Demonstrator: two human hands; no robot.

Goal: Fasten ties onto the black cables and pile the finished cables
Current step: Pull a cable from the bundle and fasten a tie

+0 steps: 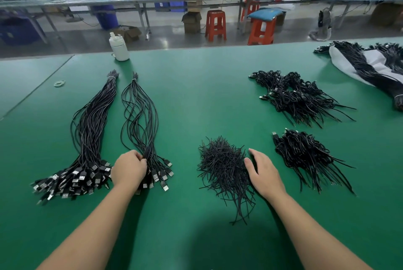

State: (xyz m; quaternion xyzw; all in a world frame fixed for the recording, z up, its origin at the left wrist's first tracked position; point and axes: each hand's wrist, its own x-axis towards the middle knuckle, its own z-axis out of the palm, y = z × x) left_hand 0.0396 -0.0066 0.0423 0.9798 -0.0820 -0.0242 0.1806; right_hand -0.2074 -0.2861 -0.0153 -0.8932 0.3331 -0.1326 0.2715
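A green table [196, 86] was seen from above, with two bare forearms reaching onto it. The left hand [128, 168] was curled around black cables in the thinner bundle [139, 117], gripped just above their USB plugs. A thicker bundle [91, 121] was laid just to its left, both tied at the far end. The right hand [265, 173] was held with relaxed, nearly straight fingers, its fingertips resting on the edge of a loose heap of black ties [222, 167] at centre. Two piles of finished, coiled cables were placed to the right: a near pile [305, 154] and a far pile [298, 97]. A white bottle [118, 47] was stood at the table's far edge.
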